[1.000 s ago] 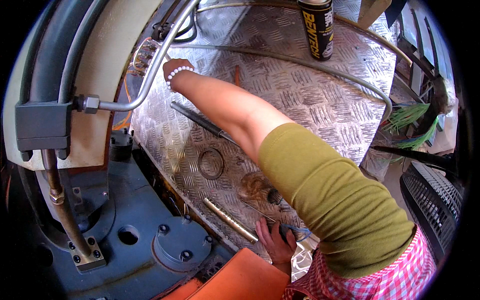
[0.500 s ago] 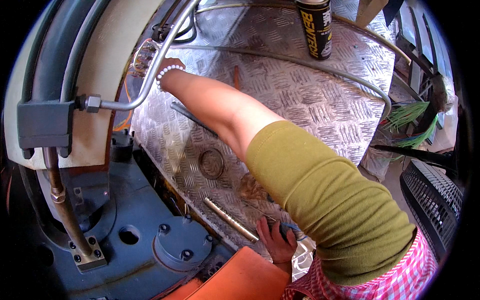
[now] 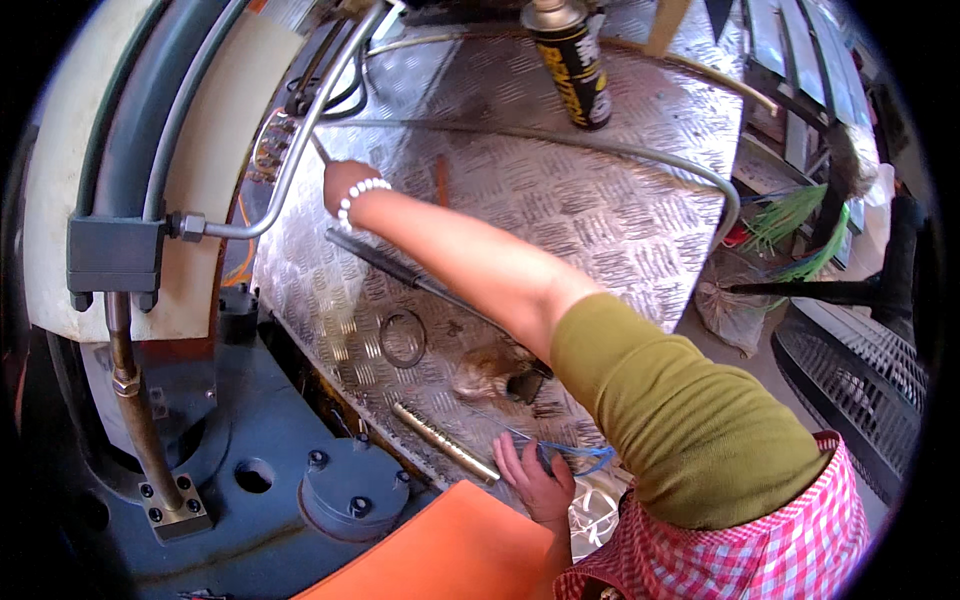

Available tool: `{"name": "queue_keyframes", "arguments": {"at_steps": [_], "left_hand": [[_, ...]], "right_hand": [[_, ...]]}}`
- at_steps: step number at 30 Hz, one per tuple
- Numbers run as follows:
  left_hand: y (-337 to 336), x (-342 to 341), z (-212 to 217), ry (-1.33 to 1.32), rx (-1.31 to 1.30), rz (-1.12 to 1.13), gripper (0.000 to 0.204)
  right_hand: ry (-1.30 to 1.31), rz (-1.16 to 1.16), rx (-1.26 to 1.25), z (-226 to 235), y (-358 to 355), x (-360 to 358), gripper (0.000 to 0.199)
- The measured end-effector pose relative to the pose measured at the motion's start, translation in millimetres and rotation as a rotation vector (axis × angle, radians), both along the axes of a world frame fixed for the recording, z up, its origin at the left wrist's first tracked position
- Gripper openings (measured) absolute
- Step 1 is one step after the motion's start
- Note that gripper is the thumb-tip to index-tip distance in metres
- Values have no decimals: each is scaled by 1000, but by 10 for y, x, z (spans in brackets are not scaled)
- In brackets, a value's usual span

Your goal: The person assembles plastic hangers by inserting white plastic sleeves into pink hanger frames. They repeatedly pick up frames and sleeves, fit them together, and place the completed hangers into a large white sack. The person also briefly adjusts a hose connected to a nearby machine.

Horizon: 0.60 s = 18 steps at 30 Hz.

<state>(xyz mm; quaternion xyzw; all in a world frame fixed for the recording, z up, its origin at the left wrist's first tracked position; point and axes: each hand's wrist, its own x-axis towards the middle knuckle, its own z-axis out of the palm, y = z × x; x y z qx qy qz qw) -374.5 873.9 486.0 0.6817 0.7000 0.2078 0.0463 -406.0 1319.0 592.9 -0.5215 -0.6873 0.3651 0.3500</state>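
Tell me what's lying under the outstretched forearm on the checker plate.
Under the right forearm a dark rod-like tool lies on the checker plate; its far end is covered by the arm.

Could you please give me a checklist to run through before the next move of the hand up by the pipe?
1. Right hand is at the pipe: ok.
2. What its fingers grip: cannot tell.
3. Left hand rests flat on the plate edge: ok.
4. Spray can stands upright, away from the arm: ok.
5. Ring and rod lie loose near the arm: not ok.
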Motion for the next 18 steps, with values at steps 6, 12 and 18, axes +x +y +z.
{"name": "queue_keyframes", "arguments": {"at_steps": [6,12,18], "left_hand": [[23,45,-24,41,102,-18,42],[-47,16,-37,71,199,-48,37],[-63,27,-60,57,277,-102,35]], "right_hand": [[266,-94,1,3,-963,723,22],[388,-156,114,-232,-2485,1395,39],[330,-119,11,-758,-3889,2194,38]]}}
